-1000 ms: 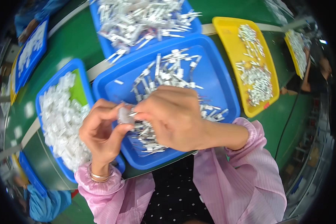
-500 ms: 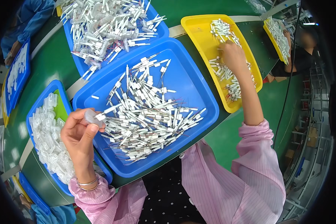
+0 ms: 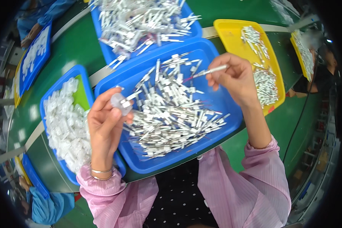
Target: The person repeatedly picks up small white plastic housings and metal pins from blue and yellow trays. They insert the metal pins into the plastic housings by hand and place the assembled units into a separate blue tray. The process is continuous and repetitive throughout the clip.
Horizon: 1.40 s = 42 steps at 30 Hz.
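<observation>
My left hand (image 3: 107, 119) pinches a translucent plastic housing (image 3: 121, 103) from which a white connector stub sticks out. Between the fingertips of my right hand (image 3: 235, 78) is a thin white stick-like part with fine wire leads (image 3: 211, 71), held nearly level. Both hands hover over the big blue tray (image 3: 131, 167), where many white connectors with thin wires (image 3: 167, 125) lie in a loose heap. Right of it, a yellow tray (image 3: 227, 32) carries small white parts (image 3: 265, 85); my right forearm crosses in front of its near side.
A blue tray of clear plastic housings (image 3: 66, 131) stands on the left. Behind, another blue tray holds a pile of housings with connectors attached (image 3: 142, 24). Co-workers' blue sleeves (image 3: 51, 207) show at the left edge, and a person in dark clothing (image 3: 321, 70) at the right.
My right hand has come out of the yellow tray with a thin white wired part and moved left over the big blue tray. The whole view has shifted; my left hand still holds the housing.
</observation>
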### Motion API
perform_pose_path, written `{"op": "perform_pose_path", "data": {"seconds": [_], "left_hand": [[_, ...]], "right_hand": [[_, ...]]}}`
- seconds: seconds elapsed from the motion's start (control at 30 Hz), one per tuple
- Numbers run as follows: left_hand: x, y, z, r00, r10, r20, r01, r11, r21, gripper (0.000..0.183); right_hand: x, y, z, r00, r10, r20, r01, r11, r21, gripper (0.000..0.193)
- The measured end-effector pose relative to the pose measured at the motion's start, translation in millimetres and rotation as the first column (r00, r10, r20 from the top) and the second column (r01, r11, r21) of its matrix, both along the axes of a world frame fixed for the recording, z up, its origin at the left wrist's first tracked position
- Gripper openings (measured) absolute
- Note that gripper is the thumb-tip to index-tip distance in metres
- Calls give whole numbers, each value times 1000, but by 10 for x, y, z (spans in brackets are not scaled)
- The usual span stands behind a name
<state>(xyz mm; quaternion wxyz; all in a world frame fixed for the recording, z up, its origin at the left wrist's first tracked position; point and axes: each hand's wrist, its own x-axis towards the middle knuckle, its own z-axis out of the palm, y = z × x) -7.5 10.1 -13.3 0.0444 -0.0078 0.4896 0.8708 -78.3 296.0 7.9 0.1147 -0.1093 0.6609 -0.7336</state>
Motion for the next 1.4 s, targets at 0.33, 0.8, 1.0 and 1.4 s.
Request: {"op": "perform_pose_path", "data": {"seconds": [0.33, 0.8, 1.0, 1.4], "left_hand": [[53, -44, 14, 993, -105, -53, 114, 971, 210, 46], [74, -9, 86, 996, -87, -33, 89, 994, 68, 51], [62, -28, 52, 986, -138, -88, 147, 983, 107, 45], [87, 62, 55, 996, -62, -60, 67, 994, 85, 44]], "right_hand": [[366, -703, 236, 850, 87, -520, -13, 989, 144, 16], [360, -804, 293, 505, 216, -835, 85, 951, 297, 20], [412, -841, 330, 402, 341, -850, 29, 923, 384, 19], [434, -1042, 58, 986, 129, 107, -101, 967, -234, 12]]}}
